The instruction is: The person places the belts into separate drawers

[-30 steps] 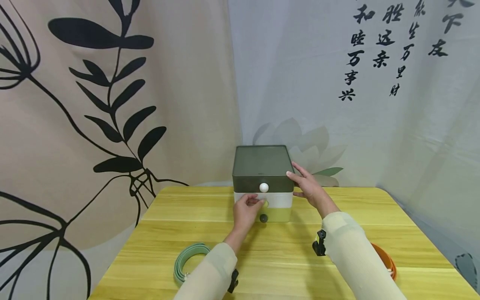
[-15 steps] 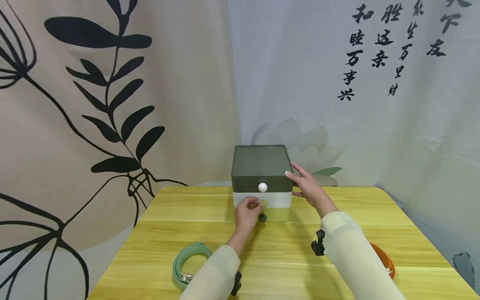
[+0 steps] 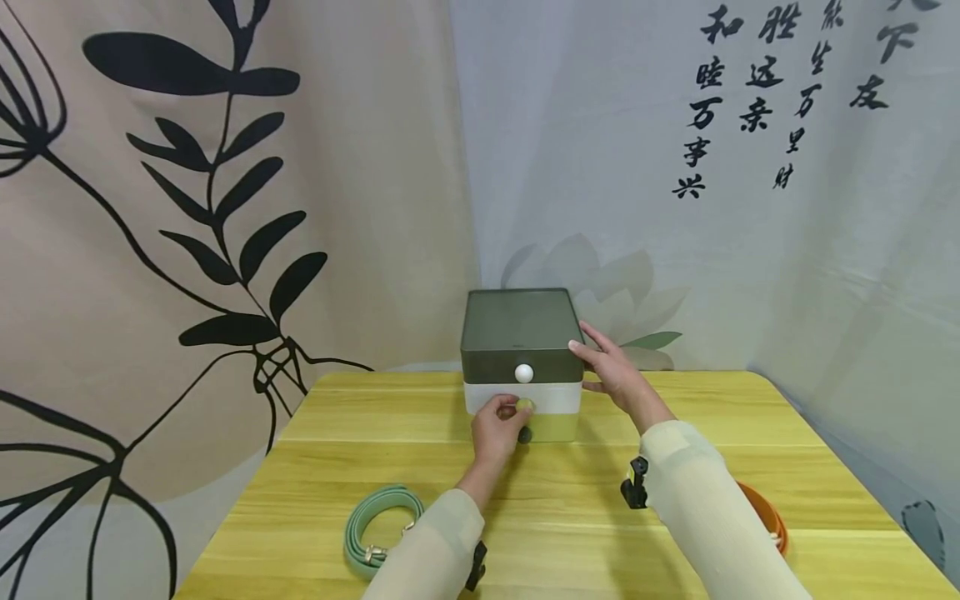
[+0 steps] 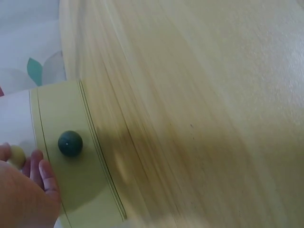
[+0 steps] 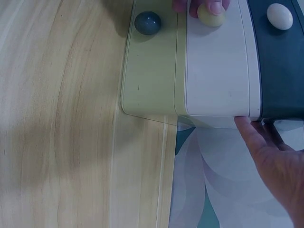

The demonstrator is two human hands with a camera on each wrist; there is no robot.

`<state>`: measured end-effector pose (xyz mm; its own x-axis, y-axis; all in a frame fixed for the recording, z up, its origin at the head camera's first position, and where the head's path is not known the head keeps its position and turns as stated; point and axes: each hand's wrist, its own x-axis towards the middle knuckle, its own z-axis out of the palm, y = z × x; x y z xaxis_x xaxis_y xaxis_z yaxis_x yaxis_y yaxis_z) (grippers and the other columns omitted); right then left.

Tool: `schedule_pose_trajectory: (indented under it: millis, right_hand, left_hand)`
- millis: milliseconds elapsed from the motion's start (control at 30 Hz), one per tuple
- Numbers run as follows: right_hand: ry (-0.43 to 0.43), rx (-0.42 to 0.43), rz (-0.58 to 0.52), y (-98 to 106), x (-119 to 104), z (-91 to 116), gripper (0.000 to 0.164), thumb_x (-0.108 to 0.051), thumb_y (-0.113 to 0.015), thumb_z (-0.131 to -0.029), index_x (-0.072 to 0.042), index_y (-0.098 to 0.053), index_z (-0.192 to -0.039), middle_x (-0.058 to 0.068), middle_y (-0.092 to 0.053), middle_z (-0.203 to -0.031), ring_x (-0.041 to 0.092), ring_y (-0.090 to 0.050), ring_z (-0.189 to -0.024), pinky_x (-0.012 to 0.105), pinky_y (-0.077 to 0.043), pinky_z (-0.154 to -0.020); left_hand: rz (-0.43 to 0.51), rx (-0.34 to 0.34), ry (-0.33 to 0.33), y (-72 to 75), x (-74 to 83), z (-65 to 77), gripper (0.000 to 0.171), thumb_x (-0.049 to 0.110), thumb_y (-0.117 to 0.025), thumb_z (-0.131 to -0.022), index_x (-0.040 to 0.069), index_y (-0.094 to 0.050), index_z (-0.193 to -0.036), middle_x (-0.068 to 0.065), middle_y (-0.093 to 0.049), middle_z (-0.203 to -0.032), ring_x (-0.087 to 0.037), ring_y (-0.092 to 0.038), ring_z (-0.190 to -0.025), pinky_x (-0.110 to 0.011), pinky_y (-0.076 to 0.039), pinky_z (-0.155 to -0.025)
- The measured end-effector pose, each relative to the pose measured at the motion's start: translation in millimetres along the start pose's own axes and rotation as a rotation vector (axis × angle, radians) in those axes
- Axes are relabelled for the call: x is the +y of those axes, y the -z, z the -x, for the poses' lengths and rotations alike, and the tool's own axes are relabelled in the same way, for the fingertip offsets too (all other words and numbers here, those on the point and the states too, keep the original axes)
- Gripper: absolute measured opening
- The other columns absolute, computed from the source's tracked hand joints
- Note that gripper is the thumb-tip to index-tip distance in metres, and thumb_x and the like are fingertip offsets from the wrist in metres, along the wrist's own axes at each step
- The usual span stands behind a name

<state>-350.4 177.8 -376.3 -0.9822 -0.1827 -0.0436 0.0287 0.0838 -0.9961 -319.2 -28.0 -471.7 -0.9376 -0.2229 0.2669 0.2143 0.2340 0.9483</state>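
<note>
A small desktop drawer box (image 3: 521, 321) has three tiers: dark green on top, white in the middle, yellow-green below. My left hand (image 3: 495, 433) pinches the yellow knob (image 5: 211, 15) on the white drawer front (image 5: 217, 69). All three drawers look closed. Just under the left hand is the dark green knob (image 4: 70, 143) of the bottom drawer, and a white knob (image 3: 523, 373) sits on the top one. My right hand (image 3: 618, 379) rests its extended fingers along the box's right side, the thumb near the top front corner.
A coiled green belt (image 3: 362, 525) with a metal buckle lies left of the left forearm. An orange coiled strap (image 3: 767, 512) is partly hidden behind the right sleeve. The box stands near the far edge of the wooden table (image 3: 570, 533), before a printed curtain (image 3: 390, 208).
My left hand has shifted slightly rightward relative to the box, its fingers at the yellow knob. The right hand stays against the box's side, and the drawers look unmoved.
</note>
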Motion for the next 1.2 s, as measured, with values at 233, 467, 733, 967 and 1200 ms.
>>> schedule_pose_trajectory:
  millis: [233, 467, 733, 967, 1200]
  right_hand:
    - [0.0, 0.001, 0.001, -1, 1, -1, 0.072, -0.039, -0.054, -0.103, -0.031, -0.012, -0.16, 0.019, -0.019, -0.16, 0.041, -0.032, -0.14, 0.061, -0.03, -0.109]
    - [0.006, -0.003, 0.006, -2, 0, -2, 0.072, -0.04, -0.054, -0.103, -0.031, -0.012, -0.16, 0.021, -0.024, -0.158, 0.04, -0.036, -0.138, 0.06, -0.033, -0.108]
    - [-0.006, 0.002, -0.003, -1, 1, -3, 0.073, -0.041, -0.055, -0.102, -0.032, -0.012, -0.16, 0.021, -0.03, -0.155, 0.039, -0.038, -0.137, 0.059, -0.034, -0.108]
    - [-0.007, 0.003, -0.001, 0, 2, -4, 0.073, -0.041, -0.054, -0.102, -0.032, -0.011, -0.16, 0.021, -0.034, -0.153, 0.039, -0.039, -0.136, 0.059, -0.033, -0.109]
    - [-0.004, 0.006, -0.007, 1, 4, -6, 0.074, -0.041, -0.055, -0.102, -0.031, -0.011, -0.16, 0.022, -0.035, -0.153, 0.039, -0.04, -0.136, 0.06, -0.029, -0.111]
  left_hand:
    - [0.006, 0.002, 0.019, -0.2, -0.1, 1.0, 0.02, 0.011, -0.083, -0.08, 0.004, -0.071, -0.093, -0.005, -0.071, -0.081, -0.014, -0.064, -0.077, -0.03, -0.052, -0.071]
    - [0.019, -0.002, 0.027, 1.0, 0.3, 3.2, 0.02, 0.009, -0.082, -0.08, 0.003, -0.071, -0.095, -0.005, -0.071, -0.082, -0.014, -0.064, -0.078, -0.029, -0.053, -0.071]
    - [0.034, -0.01, 0.029, 1.5, -1.3, 5.4, 0.019, 0.007, -0.081, -0.08, 0.003, -0.07, -0.094, -0.004, -0.07, -0.081, -0.012, -0.063, -0.076, -0.025, -0.051, -0.068]
    - [0.052, -0.01, -0.035, 3.1, -1.2, 11.9, 0.016, 0.005, -0.079, -0.08, 0.002, -0.069, -0.092, -0.002, -0.069, -0.079, -0.011, -0.063, -0.075, -0.025, -0.052, -0.067]
    - [0.061, -0.013, 0.002, 5.3, 1.0, 18.1, 0.016, 0.005, -0.079, -0.079, 0.002, -0.069, -0.092, -0.002, -0.068, -0.078, -0.011, -0.062, -0.076, -0.025, -0.05, -0.068]
